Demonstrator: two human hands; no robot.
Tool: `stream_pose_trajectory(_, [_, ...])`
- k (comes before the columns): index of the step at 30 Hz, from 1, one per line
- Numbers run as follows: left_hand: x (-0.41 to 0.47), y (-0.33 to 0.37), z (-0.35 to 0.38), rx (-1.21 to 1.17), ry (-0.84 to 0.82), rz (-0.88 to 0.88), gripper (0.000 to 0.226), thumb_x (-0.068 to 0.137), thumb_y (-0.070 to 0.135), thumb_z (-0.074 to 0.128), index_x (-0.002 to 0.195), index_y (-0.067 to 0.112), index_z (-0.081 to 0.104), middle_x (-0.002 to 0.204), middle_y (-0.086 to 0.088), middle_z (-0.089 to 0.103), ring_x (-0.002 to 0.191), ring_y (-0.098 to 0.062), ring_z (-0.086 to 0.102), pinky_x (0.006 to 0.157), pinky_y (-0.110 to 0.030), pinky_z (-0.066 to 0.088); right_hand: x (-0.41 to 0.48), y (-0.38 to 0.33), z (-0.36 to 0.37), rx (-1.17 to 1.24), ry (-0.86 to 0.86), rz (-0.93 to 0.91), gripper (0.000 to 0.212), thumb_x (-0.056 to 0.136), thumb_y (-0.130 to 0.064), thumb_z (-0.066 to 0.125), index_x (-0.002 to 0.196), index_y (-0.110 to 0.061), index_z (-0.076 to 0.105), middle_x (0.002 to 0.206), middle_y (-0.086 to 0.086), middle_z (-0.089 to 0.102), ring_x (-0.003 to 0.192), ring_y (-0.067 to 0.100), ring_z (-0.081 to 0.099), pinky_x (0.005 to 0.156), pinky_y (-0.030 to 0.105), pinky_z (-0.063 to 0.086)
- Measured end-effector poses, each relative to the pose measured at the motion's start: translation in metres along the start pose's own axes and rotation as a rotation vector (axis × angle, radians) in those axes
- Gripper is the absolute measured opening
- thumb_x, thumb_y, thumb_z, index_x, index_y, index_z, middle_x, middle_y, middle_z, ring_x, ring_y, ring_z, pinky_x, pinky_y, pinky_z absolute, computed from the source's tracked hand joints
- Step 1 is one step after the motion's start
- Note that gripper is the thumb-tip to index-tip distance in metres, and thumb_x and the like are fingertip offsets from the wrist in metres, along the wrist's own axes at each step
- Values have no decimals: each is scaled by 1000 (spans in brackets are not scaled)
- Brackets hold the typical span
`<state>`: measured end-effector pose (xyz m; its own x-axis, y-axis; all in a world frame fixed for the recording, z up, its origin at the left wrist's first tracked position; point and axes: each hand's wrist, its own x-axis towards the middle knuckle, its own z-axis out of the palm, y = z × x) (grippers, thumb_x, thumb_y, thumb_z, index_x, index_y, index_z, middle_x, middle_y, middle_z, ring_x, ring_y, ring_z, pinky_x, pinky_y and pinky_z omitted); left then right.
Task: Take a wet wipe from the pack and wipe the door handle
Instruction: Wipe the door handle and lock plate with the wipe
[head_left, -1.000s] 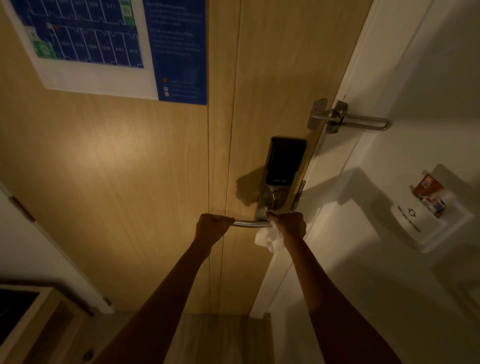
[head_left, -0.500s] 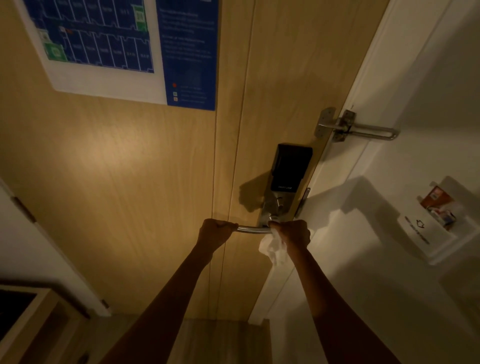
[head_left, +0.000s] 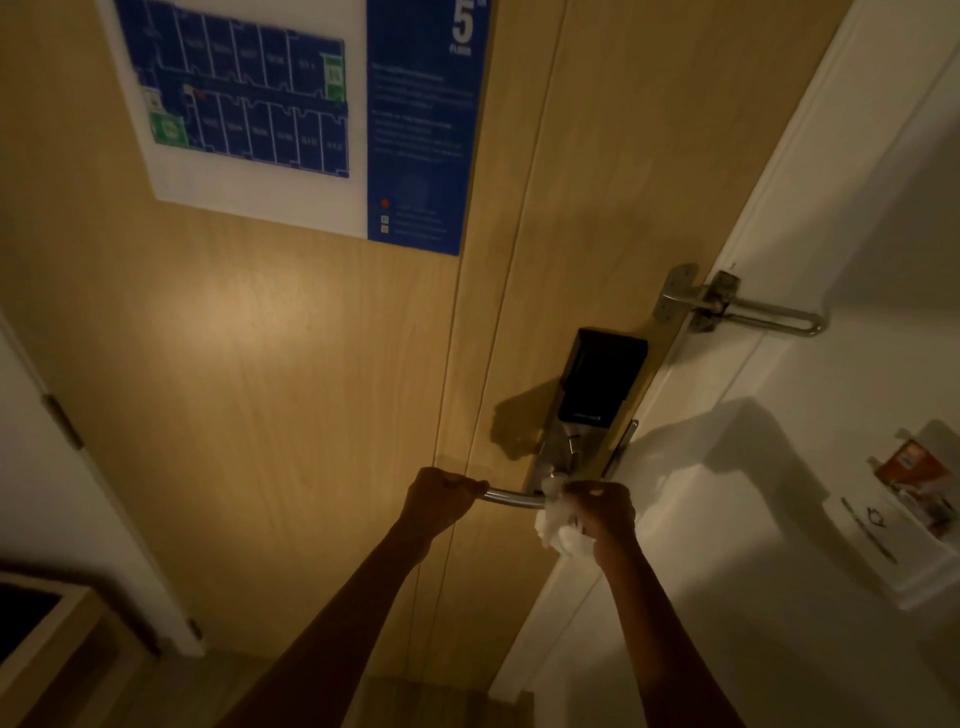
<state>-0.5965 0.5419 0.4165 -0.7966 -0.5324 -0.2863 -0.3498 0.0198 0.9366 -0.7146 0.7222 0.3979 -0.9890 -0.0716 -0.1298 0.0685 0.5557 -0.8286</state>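
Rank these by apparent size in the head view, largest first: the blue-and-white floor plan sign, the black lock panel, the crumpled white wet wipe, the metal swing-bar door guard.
1. Blue-and-white floor plan sign
2. Metal swing-bar door guard and black lock panel: too alike to rank
3. Crumpled white wet wipe

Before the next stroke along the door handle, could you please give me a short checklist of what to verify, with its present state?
1. Wet wipe in the right hand: ok, bunched in a closed grip.
2. Wipe touching the door handle: ok, pressed at the end by the lock plate.
3. Left hand steadying the handle's free end: ok, fist closed on it.
4. Bare stretch of handle between the hands free to wipe: ok.
5. Swing latch clear of the hands: ok, well above.
6. Wipe moist enough: cannot tell.
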Motion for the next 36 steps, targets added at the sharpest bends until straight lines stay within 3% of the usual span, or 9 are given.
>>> stream_pose_trajectory(4, [0,-2,0,15,5,1,18,81,28,72,76,11,73,64,-2,62,64,-13,57,66,-26,46,-1,4,7,169,24,123,25,66,-32,87,65,-20,64,77,3,71,86,29,66,89,53,51])
stream_pose_trajectory(8, [0,-3,2,8,18,7,19,80,28,73,76,9,73,62,-3,60,61,-13,55,63,-26,44,5,1,16,224,13,249,69,52,-48,89,97,-3,63,95,15,70,90,35,65,85,51,55])
stream_pose_trajectory(11, [1,-3,1,28,16,-6,17,81,29,72,80,12,74,61,-1,61,60,-12,55,60,-24,44,1,-10,17,-8,44,119,59,75,-42,78,111,1,61,104,17,69,97,33,64,84,36,51])
stream_pose_trajectory(15, [4,-4,0,39,0,2,26,82,31,71,81,5,73,58,-2,57,55,-12,52,60,-24,43,-1,-13,18,-114,59,55,54,81,-46,70,110,-1,62,104,15,69,97,31,64,78,33,48])
stream_pose_trajectory(19, [3,-5,0,7,-10,9,28,81,34,71,82,7,74,66,-5,63,63,-16,57,66,-28,46,-1,-17,22,-56,34,47,46,88,-37,66,112,2,61,104,17,69,98,31,64,76,30,45])
stream_pose_trajectory(23, [3,-1,-1,5,10,3,33,82,35,70,85,2,73,69,-7,63,67,-17,57,69,-27,46,-3,-10,19,77,-80,46,44,90,-38,62,114,-1,62,106,14,70,99,28,65,88,35,51])
stream_pose_trajectory(28, [5,-8,1,-19,7,14,34,79,35,73,78,1,73,66,-8,63,64,-17,56,69,-31,45,-24,9,22,218,-48,134,40,89,-44,61,82,-5,66,86,15,72,74,24,67,82,40,56])
stream_pose_trajectory(33, [6,-8,2,-9,-17,25,26,80,33,72,69,9,70,63,-6,60,62,-17,56,71,-32,46,-17,10,15,619,-196,340,35,85,-28,70,105,0,62,104,14,67,98,31,64,95,47,51])
stream_pose_trajectory(36, [6,-9,2,5,-25,30,26,81,34,72,70,10,71,63,-5,61,62,-17,56,70,-32,46,-29,7,25,283,6,115,37,89,-35,65,100,0,67,99,13,72,89,24,67,93,40,52])
